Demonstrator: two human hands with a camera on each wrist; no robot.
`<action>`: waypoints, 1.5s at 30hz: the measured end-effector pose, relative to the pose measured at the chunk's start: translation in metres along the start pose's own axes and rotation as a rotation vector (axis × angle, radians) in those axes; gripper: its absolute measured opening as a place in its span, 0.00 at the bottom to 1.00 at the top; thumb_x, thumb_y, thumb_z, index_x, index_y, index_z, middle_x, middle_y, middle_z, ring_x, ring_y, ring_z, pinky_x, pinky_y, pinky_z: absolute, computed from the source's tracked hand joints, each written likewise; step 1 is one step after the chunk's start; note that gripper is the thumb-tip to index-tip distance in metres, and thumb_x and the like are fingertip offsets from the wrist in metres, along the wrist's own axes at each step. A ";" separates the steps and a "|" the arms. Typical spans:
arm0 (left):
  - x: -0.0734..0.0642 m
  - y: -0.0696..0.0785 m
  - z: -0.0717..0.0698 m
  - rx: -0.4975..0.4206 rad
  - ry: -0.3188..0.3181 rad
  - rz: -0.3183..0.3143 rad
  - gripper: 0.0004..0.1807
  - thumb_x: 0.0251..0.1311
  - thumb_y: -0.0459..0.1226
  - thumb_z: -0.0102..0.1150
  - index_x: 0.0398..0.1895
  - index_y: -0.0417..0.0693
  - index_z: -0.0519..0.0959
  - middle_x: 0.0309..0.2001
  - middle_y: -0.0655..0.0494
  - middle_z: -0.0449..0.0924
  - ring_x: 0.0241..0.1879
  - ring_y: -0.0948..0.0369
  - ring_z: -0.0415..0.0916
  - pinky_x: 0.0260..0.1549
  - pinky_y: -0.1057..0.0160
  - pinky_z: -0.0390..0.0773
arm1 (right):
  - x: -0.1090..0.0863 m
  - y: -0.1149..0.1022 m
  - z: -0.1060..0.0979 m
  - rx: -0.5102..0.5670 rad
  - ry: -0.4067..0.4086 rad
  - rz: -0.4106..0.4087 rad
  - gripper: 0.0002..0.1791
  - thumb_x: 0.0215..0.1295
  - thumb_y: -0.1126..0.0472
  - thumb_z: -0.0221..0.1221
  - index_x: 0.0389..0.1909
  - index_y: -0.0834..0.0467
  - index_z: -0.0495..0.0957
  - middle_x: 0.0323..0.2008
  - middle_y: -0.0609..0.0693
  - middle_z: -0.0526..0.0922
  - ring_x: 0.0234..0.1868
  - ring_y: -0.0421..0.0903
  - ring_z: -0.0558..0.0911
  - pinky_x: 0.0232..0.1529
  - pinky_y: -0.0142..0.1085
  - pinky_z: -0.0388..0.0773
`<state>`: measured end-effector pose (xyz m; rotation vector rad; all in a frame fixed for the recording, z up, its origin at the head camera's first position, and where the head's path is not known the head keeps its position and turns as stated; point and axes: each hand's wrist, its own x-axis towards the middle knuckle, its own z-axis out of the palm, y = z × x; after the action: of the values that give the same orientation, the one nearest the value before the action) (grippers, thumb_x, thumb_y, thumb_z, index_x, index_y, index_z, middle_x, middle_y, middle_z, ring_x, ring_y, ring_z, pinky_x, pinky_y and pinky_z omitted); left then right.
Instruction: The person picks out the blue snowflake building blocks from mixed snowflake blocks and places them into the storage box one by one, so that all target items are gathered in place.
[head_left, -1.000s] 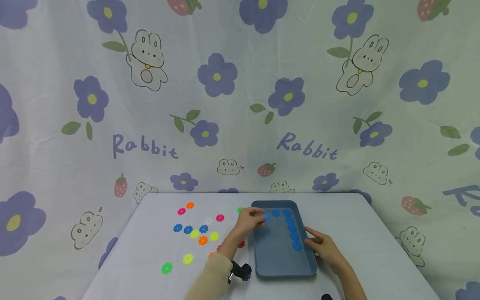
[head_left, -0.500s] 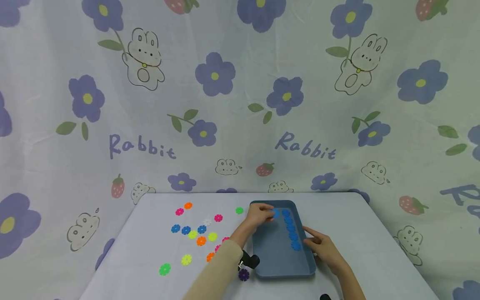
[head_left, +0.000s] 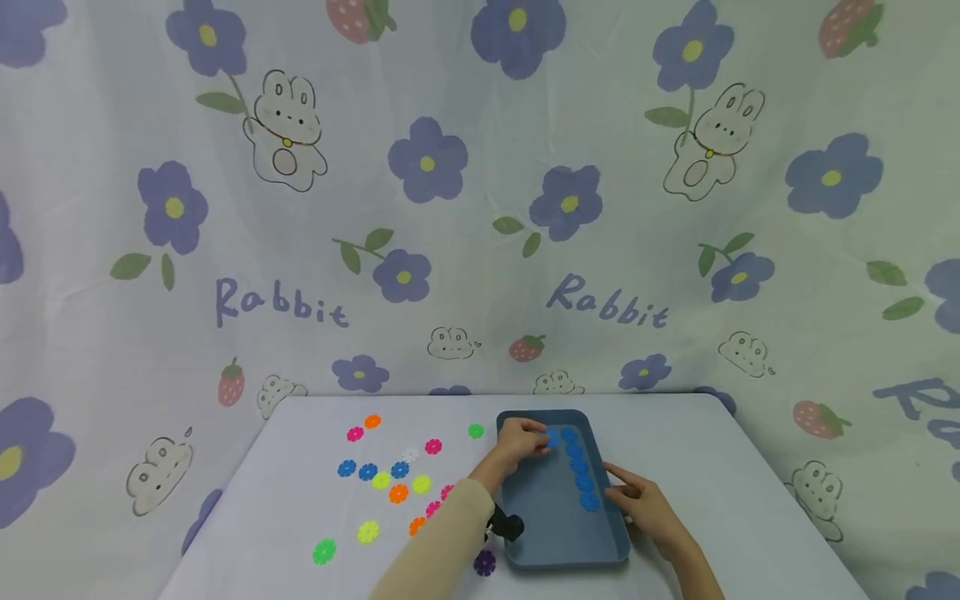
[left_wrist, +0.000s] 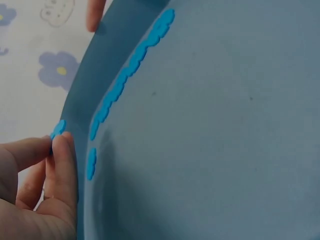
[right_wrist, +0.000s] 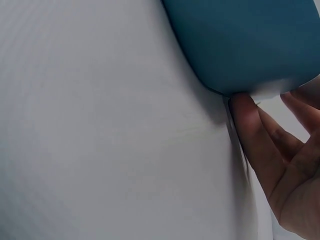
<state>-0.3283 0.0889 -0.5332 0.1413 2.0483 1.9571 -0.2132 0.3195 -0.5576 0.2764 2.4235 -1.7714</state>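
My left hand [head_left: 522,439] reaches over the far end of a blue-grey tray [head_left: 555,533]. Its thumb and fingers pinch a blue snowflake disc [left_wrist: 59,128], which stands edge-on in the left wrist view. A single blue disc [left_wrist: 91,164] lies in the tray close by. Beyond it, a row of overlapping blue discs [head_left: 581,468] runs along the tray's right side. My right hand [head_left: 654,510] is at the tray's outer right wall, fingertips touching it from outside; in the right wrist view one finger [right_wrist: 246,112] presses at the bottom of that wall.
Left of the tray, loose discs lie scattered on the white table: several blue, yellow, orange and pink ones, a green disc [head_left: 324,551] and a white disc [head_left: 409,454]. A dark purple disc [head_left: 484,562] sits by the tray's near left corner. A patterned curtain [head_left: 480,250] hangs behind.
My left hand has moved rightward across the tray's far end with the blue disc, to beside the row. My right hand stays at the tray wall. The head view has tilted slightly.
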 end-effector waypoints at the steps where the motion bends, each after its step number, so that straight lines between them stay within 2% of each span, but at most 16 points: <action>1: 0.000 -0.001 0.001 -0.001 0.006 -0.001 0.14 0.60 0.26 0.62 0.49 0.29 0.79 0.36 0.47 0.79 0.31 0.58 0.83 0.37 0.58 0.84 | -0.001 -0.001 0.000 0.002 -0.008 -0.006 0.31 0.65 0.57 0.63 0.68 0.55 0.68 0.45 0.57 0.83 0.36 0.50 0.80 0.30 0.43 0.81; 7: 0.000 -0.002 0.008 -0.015 0.033 -0.019 0.13 0.59 0.25 0.61 0.47 0.28 0.79 0.36 0.47 0.79 0.33 0.56 0.83 0.36 0.60 0.84 | -0.003 -0.004 -0.004 0.009 -0.045 -0.034 0.32 0.66 0.57 0.62 0.70 0.57 0.66 0.46 0.60 0.82 0.37 0.51 0.82 0.32 0.45 0.83; 14: -0.001 -0.007 0.012 0.000 0.070 -0.067 0.12 0.59 0.24 0.61 0.46 0.29 0.79 0.37 0.47 0.77 0.33 0.57 0.82 0.34 0.64 0.84 | -0.004 -0.003 -0.003 0.018 -0.038 -0.013 0.33 0.65 0.55 0.63 0.69 0.56 0.66 0.46 0.59 0.82 0.38 0.51 0.82 0.33 0.46 0.83; 19: -0.004 -0.010 0.013 -0.027 0.102 -0.081 0.11 0.58 0.22 0.61 0.45 0.28 0.79 0.37 0.45 0.76 0.33 0.55 0.83 0.34 0.63 0.84 | -0.005 -0.001 -0.002 0.026 -0.043 -0.015 0.33 0.65 0.55 0.63 0.69 0.56 0.66 0.46 0.59 0.82 0.38 0.51 0.81 0.34 0.47 0.84; 26: -0.002 -0.015 0.014 -0.023 0.142 -0.063 0.10 0.56 0.21 0.62 0.41 0.27 0.79 0.36 0.45 0.76 0.31 0.56 0.83 0.32 0.64 0.84 | -0.004 0.000 -0.002 0.034 -0.046 -0.020 0.33 0.65 0.56 0.62 0.69 0.57 0.66 0.46 0.58 0.82 0.38 0.51 0.82 0.34 0.46 0.83; 30: 0.004 -0.024 0.016 0.014 0.176 -0.038 0.08 0.53 0.21 0.64 0.38 0.29 0.81 0.34 0.48 0.76 0.26 0.60 0.82 0.27 0.66 0.83 | -0.004 0.001 -0.001 0.037 -0.050 -0.024 0.32 0.66 0.56 0.62 0.70 0.57 0.65 0.46 0.58 0.82 0.38 0.51 0.81 0.34 0.45 0.83; 33: 0.007 -0.030 0.017 0.050 0.193 0.001 0.07 0.51 0.22 0.66 0.35 0.30 0.82 0.32 0.49 0.77 0.23 0.60 0.82 0.23 0.67 0.82 | -0.004 0.001 -0.001 0.041 -0.052 -0.028 0.32 0.66 0.56 0.62 0.70 0.57 0.65 0.46 0.59 0.82 0.38 0.51 0.81 0.34 0.46 0.83; 37: 0.010 -0.033 0.018 0.083 0.214 0.022 0.06 0.49 0.22 0.67 0.31 0.32 0.83 0.28 0.50 0.78 0.20 0.60 0.81 0.20 0.67 0.81 | -0.004 0.002 -0.001 0.048 -0.055 -0.028 0.33 0.66 0.56 0.62 0.70 0.56 0.65 0.47 0.59 0.82 0.38 0.51 0.81 0.34 0.46 0.83; 45: 0.009 -0.031 0.020 0.110 0.233 -0.017 0.04 0.50 0.22 0.67 0.30 0.35 0.83 0.23 0.50 0.79 0.18 0.61 0.80 0.18 0.68 0.80 | -0.004 0.001 -0.001 0.043 -0.043 -0.015 0.33 0.65 0.56 0.62 0.70 0.56 0.66 0.47 0.59 0.82 0.37 0.51 0.81 0.34 0.46 0.83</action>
<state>-0.3267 0.1082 -0.5660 -0.0845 2.2960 1.9295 -0.2088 0.3208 -0.5576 0.2231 2.3663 -1.8182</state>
